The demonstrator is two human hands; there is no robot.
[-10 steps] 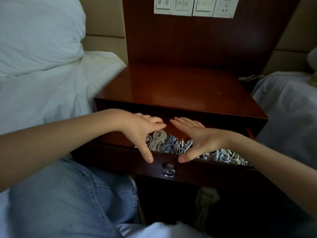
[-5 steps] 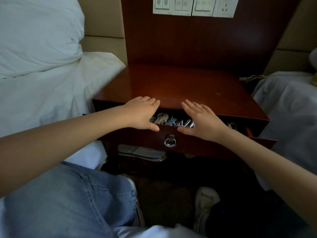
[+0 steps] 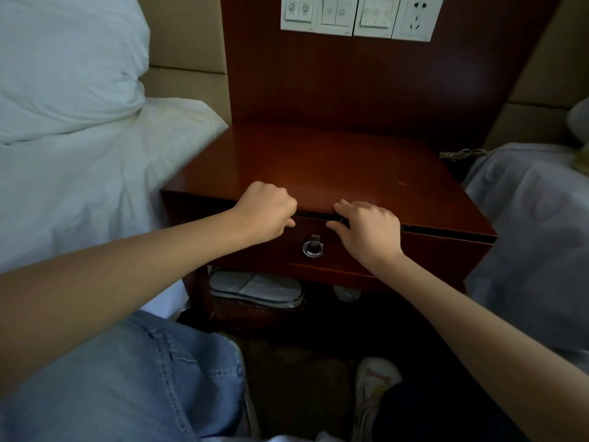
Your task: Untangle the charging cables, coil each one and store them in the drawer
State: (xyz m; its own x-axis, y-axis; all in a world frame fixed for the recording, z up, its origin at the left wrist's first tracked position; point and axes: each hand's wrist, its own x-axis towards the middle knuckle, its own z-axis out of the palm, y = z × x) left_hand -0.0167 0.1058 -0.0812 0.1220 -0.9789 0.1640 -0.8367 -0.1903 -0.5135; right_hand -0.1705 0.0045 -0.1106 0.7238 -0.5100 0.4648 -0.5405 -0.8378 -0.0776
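The fingers (image 3: 279, 199) of the left hand (image 3: 264, 213) are curled tight into the palm, with nothing seen in them, and the knuckles are set against the upper edge of the drawer (image 3: 430, 250). The fingers (image 3: 352, 208) of the right hand (image 3: 371, 232) are bent, and their tips are laid on the same edge. Whether they hook over it cannot be told.

A white-sheeted bed (image 3: 79, 193) is seen to the left of the nightstand (image 3: 334, 164), touching its side, with a pillow (image 3: 63, 59) heaped at its head. A second bed (image 3: 529, 237), covered in grey-white, is pressed close on the nightstand's right. A leg in blue jeans (image 3: 127, 378) is stretched out in front of the nightstand, to the left.

The nightstand itself is of dark red wood with a tall back panel. The drawer is set directly under its top and is all but pushed in: only a thin dark slit is left between them. The charging cables are hidden behind it, and none can be made out through the slit.

A white switch and socket panel (image 3: 357, 15) is fixed high on the nightstand's back panel. Wrapped slippers (image 3: 255, 288) are stored on the shelf under the drawer. A pale shoe (image 3: 373, 384) is planted on the floor before the nightstand. A metal ring pull (image 3: 313, 247) hangs at the middle of the drawer front, between the two hands and untouched by either.
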